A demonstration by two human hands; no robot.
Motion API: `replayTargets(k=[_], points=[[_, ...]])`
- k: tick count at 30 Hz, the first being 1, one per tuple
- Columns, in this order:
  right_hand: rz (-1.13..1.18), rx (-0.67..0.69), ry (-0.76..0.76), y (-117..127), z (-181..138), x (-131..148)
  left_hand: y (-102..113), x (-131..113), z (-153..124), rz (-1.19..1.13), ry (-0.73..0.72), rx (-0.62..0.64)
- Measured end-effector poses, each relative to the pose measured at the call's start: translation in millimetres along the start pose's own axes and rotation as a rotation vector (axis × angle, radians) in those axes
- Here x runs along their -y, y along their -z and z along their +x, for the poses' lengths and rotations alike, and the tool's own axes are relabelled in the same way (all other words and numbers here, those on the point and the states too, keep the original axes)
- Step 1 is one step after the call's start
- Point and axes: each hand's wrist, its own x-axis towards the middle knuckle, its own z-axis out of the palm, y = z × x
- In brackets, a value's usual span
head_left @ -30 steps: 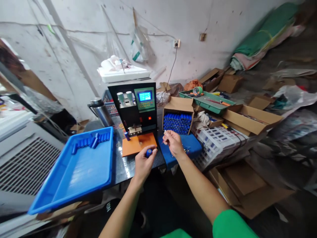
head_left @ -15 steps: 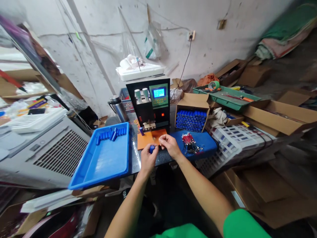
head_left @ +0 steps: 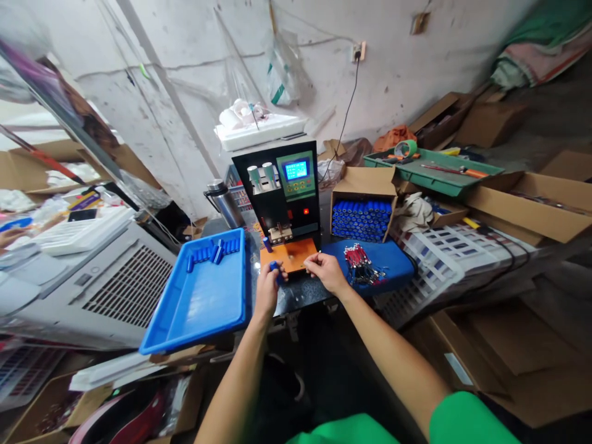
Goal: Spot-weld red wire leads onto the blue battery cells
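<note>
The left hand [head_left: 267, 288] clasps a blue cylinder [head_left: 274, 266] at the near left of the orange plate [head_left: 300, 251]; probably rigid, slick, fairly light, best held mid-barrel; the right hand [head_left: 329, 272] apparently pinches a small white-tipped piece [head_left: 319, 252].

Near the front edge of the dark, glossy worktop [head_left: 303, 298], the bare left hand [head_left: 267, 288] hides part of a blue cylinder [head_left: 274, 266] in its grip. The bare right hand [head_left: 327, 270] pinches at the front right corner of an orange rectangular plate [head_left: 298, 250]; whatever its fingertips hold is too small to tell. Writing on the blue-lit rectangular screen [head_left: 296, 169] of a black, box-shaped machine [head_left: 303, 216] is too small to read. Toward the worktop's right edge, thin red and black wires [head_left: 361, 262] overlap, hiding one another. The picture's left edge cuts off another person's blurred hand [head_left: 13, 235]; its right edge crops a long brown cardboard box [head_left: 536, 213].
</note>
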Motion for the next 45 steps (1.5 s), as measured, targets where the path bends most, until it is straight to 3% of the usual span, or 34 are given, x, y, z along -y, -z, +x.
replayTargets(k=[5, 13, 23, 31, 45], points=[[0.044, -0.092, -0.035, 12.2, 4.9, -14.8, 5.1, 11.2, 33.5, 0.183, -0.067, 0.012], [0.071, -0.151, -0.043, 22.4, 10.6, -19.9, -9.5, 23.1, 62.5, 0.256, -0.102, 0.061], [0.053, -0.147, -0.010, -3.5, 44.6, -23.2, -12.8, 39.7, 66.6, 0.225, -0.126, 0.046], [0.017, -0.115, 0.002, -30.4, 79.6, -41.0, -14.7, 37.4, 61.5, 0.203, -0.126, 0.073], [-0.187, -0.103, 0.034, -40.5, 80.2, -35.5, -16.2, 43.8, 62.2, 0.195, -0.171, 0.047]])
